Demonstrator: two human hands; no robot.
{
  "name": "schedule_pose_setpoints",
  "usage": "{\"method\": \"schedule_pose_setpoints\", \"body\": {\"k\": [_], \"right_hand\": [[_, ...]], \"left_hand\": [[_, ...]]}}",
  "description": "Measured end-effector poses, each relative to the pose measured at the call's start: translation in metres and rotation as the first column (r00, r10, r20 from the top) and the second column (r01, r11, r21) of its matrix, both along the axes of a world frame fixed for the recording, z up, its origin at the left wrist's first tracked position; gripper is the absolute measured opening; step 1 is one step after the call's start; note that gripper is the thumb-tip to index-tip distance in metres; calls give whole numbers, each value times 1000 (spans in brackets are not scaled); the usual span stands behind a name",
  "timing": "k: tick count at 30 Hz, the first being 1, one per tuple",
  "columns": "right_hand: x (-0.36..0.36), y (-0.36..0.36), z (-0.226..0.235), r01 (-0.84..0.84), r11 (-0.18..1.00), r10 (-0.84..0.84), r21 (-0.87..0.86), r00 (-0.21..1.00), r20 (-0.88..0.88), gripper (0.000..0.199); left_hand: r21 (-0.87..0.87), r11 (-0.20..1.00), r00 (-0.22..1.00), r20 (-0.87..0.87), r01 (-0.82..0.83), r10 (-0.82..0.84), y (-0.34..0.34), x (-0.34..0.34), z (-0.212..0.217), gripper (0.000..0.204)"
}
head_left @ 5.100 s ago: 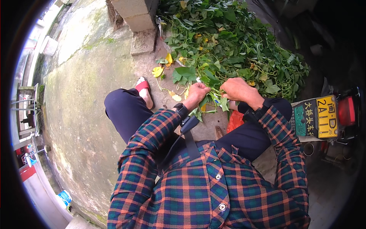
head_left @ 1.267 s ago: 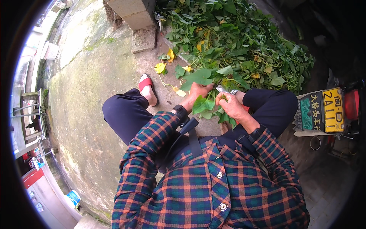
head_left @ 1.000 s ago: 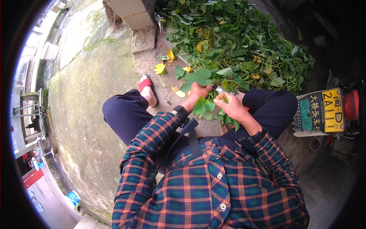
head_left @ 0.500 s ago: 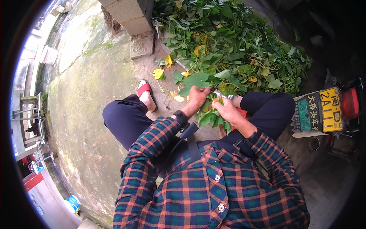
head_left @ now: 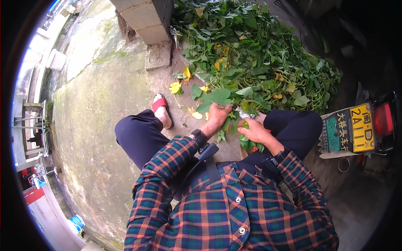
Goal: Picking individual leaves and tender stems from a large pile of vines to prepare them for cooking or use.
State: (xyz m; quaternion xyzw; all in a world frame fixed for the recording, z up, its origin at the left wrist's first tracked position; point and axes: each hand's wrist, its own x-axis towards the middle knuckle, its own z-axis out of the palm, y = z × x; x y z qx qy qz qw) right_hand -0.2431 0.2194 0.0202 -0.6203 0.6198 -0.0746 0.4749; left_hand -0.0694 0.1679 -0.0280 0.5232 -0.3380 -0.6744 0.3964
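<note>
Many green vines (head_left: 259,54) lie in a big pile on the floor (head_left: 96,125). At the near edge of the pile, the left hand (head_left: 217,115) has its fingers pinched on a leafy stem (head_left: 226,125). Close by, the right hand (head_left: 253,130) is wrapped around a bunch of green leaves (head_left: 250,145) that pokes out toward the body.

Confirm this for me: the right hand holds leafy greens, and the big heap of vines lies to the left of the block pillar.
Not quite: the big heap of vines lies to the right of the block pillar, as the head view shows. The rest stands: the right hand holds leafy greens.
</note>
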Motion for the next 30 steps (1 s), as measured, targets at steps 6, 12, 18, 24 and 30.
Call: {"method": "schedule_pose_setpoints", "body": {"k": [6,12,18,24,30], "right_hand": [[13,-35,-18,188,834,-222,-519,975,-3,43],[-61,-110,-25,84,681,-347,-727,912,-219,29],[-266,-214,115,373,555,-744,-743,622,-244,77],[-459,-182,165,793,508,-862,-336,470,-191,58],[-220,-201,73,88,995,-99,-52,950,-297,42]], "left_hand": [[-108,992,972,-231,-67,40,-2,-14,26,32],[-54,990,983,-128,128,-134,-14,-15,69,41],[-154,988,997,-78,-34,23,-50,24,81,36],[-216,970,988,-127,-115,89,-85,78,119,47],[-266,963,968,250,47,21,-121,116,141,29]]}}
